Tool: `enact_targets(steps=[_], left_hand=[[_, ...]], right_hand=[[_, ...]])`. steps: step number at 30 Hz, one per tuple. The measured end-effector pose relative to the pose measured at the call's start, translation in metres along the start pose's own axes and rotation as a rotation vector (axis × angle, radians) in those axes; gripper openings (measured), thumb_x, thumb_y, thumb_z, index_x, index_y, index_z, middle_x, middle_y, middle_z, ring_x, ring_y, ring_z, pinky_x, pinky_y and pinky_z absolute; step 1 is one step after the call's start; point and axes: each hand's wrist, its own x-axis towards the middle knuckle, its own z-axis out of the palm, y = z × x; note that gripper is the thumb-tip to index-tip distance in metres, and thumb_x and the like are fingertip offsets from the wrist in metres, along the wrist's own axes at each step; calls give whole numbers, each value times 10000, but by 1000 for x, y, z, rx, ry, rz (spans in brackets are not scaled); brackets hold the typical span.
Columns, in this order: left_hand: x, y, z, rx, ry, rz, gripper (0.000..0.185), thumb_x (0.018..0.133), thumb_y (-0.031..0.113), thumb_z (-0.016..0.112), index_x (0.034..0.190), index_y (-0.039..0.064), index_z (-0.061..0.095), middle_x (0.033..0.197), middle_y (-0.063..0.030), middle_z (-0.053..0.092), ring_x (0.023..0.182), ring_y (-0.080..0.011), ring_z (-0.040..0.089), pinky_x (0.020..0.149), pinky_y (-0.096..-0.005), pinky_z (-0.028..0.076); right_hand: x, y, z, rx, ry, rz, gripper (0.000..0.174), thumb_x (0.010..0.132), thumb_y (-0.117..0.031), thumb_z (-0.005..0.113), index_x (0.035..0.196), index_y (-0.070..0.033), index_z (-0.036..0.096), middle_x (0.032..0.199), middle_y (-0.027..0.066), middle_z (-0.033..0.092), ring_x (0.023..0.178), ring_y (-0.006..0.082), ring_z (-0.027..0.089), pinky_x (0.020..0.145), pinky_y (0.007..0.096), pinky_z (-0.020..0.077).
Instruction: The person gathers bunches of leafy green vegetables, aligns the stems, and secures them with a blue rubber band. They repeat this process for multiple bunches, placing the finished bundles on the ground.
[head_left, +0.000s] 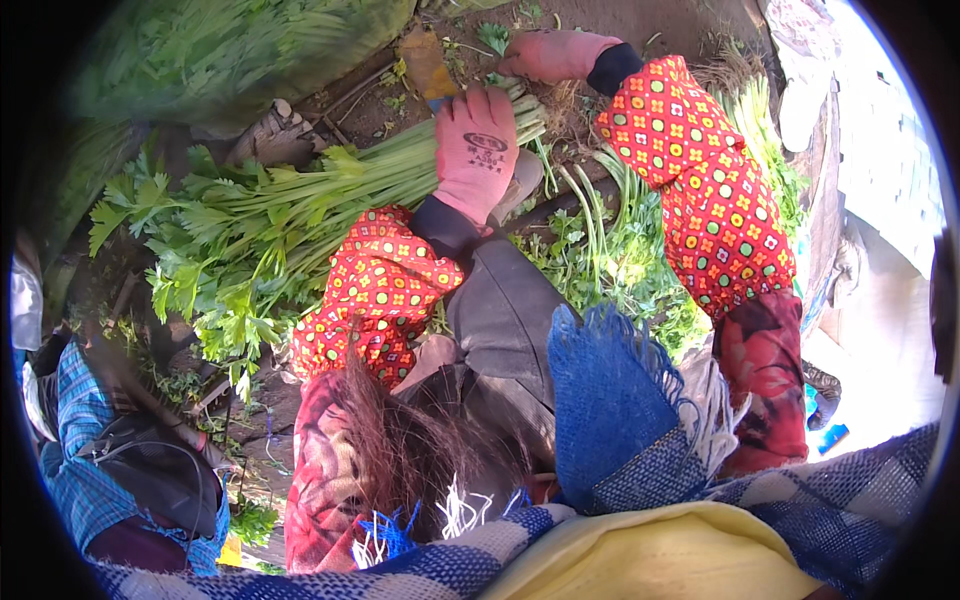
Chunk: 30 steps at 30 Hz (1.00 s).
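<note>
My left hand (478, 146), in a pink work glove, lies over the stalks of a large bunch of celery (375, 176) whose leaves spread to the left. The fingers wrap over the stalks near their cut end. My right hand (551, 56), in a matching glove, reaches past that end near the ground; its fingertips are beside a small celery leaf (493, 37), and what it holds is hidden. Roots (566, 101) lie just below this hand. Both forearms wear red patterned sleeve covers.
Loose celery stalks and leaves (607, 240) lie below the right forearm. More rooted celery (761, 135) stands at the right. A cut wood piece (277, 135) lies behind the bunch. Greens under clear plastic (225, 52) fill the upper left. A person in blue plaid (90, 450) is at lower left.
</note>
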Motion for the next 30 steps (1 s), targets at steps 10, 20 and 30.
enact_targets(steps=[10, 20, 30], left_hand=[[18, -10, -13, -57, -78, 56, 720, 647, 345, 779, 1229, 35, 490, 1105, -127, 580, 1044, -278, 573, 892, -408, 440], [39, 23, -18, -19, -248, 89, 644, 688, 435, 743, 1150, 44, 523, 1011, -142, 616, 942, -302, 623, 798, -414, 494], [44, 59, 2, -31, -222, 92, 685, 669, 449, 761, 1147, 39, 491, 1005, -164, 618, 933, -320, 634, 764, -426, 511]], right_hand=[[4, 11, 16, 254, 40, 199, 372, 915, -329, 476, 1166, -86, 606, 1107, 160, 644, 988, 310, 627, 869, 392, 485], [-97, -19, 104, 1342, 1312, 419, 436, 948, -300, 540, 1280, -21, 486, 1275, 131, 558, 1077, 231, 595, 921, 352, 470], [-79, -46, 148, 413, 1453, 631, 590, 788, -402, 719, 1281, -121, 559, 1231, 109, 565, 1110, 292, 552, 1039, 444, 345]])
